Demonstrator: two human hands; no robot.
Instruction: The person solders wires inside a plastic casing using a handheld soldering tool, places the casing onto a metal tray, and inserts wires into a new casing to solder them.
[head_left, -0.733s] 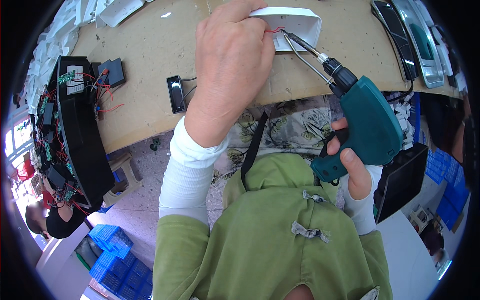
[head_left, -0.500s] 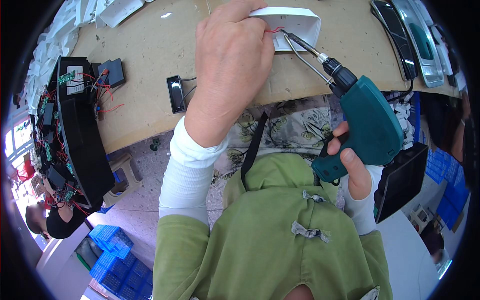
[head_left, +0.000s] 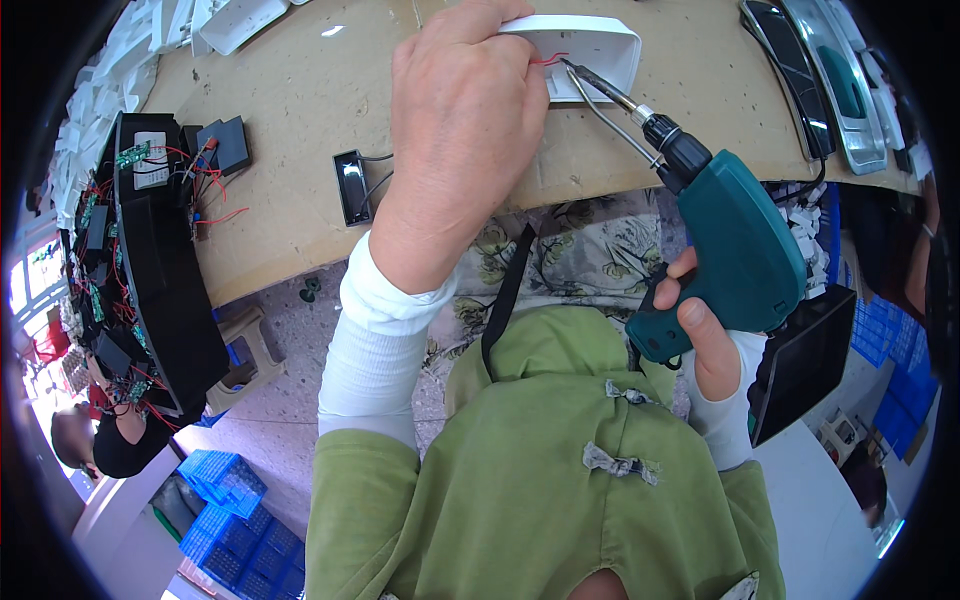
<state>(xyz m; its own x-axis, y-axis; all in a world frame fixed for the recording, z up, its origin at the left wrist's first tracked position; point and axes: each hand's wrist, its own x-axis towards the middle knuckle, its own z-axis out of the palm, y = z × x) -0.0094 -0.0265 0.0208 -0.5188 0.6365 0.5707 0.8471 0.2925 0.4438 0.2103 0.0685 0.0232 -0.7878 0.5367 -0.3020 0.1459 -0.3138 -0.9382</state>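
Here, the right hand (head_left: 712, 350) is gripping a soldering gun (head_left: 745, 245). The left hand (head_left: 467, 130), grip unclear, is touching a white casing (head_left: 612, 65).

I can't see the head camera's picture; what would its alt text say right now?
A person's right hand grips a green pistol-shaped tool, its tip by red wires in a white plastic shell, with the left hand at the shell. A black container of circuit boards stands at left.

The soldering gun (head_left: 745, 240) looks matt plastic, its bent tube (head_left: 612, 126) shiny metal, the white case (head_left: 615, 50) smooth plastic, the tabletop (head_left: 290, 90) dull and scuffed, the smock (head_left: 520, 460) matt cloth
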